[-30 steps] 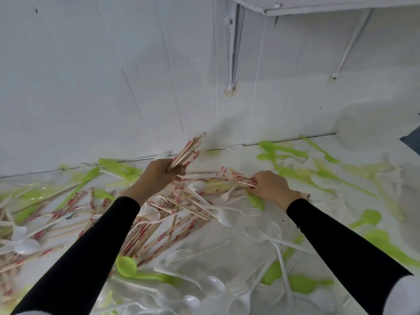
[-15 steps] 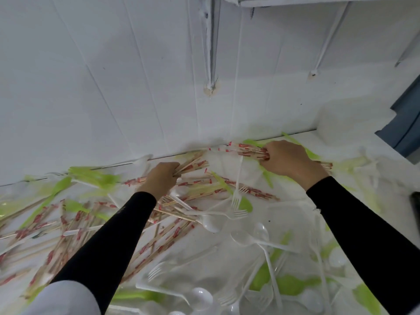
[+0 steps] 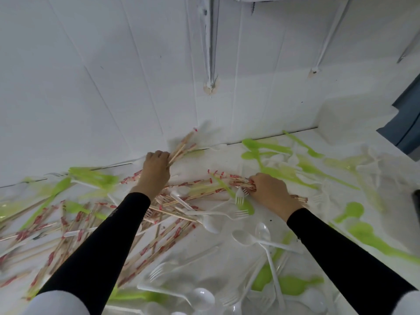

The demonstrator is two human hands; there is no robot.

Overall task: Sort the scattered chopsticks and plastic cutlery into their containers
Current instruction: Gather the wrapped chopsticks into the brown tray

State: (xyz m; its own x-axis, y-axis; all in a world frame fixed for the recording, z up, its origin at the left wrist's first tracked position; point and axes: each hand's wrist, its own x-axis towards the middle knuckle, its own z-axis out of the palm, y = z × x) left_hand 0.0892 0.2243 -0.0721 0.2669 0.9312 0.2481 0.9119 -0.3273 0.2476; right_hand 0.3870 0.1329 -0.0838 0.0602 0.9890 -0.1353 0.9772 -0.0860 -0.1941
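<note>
Wooden chopsticks with red printed wrappers (image 3: 159,244) lie scattered over a white table (image 3: 227,155), mixed with white plastic forks and spoons (image 3: 263,237) and green plastic cutlery (image 3: 266,146). My left hand (image 3: 156,169) grips a bundle of chopsticks (image 3: 184,144) that points up and right toward the wall. My right hand (image 3: 270,189) grips a second bundle of chopsticks (image 3: 229,177) lying low over the table, tips pointing left. A white fork (image 3: 239,196) sits just left of that hand.
A white panelled wall (image 3: 113,87) rises right behind the table. A white box-like container (image 3: 354,123) stands at the far right corner, next to a dark blue surface (image 3: 409,114). More chopsticks (image 3: 45,223) crowd the left side.
My right hand came down and toward me with its chopstick bundle, from up near the wall to low over the table. My left hand lifted its bundle toward the wall.
</note>
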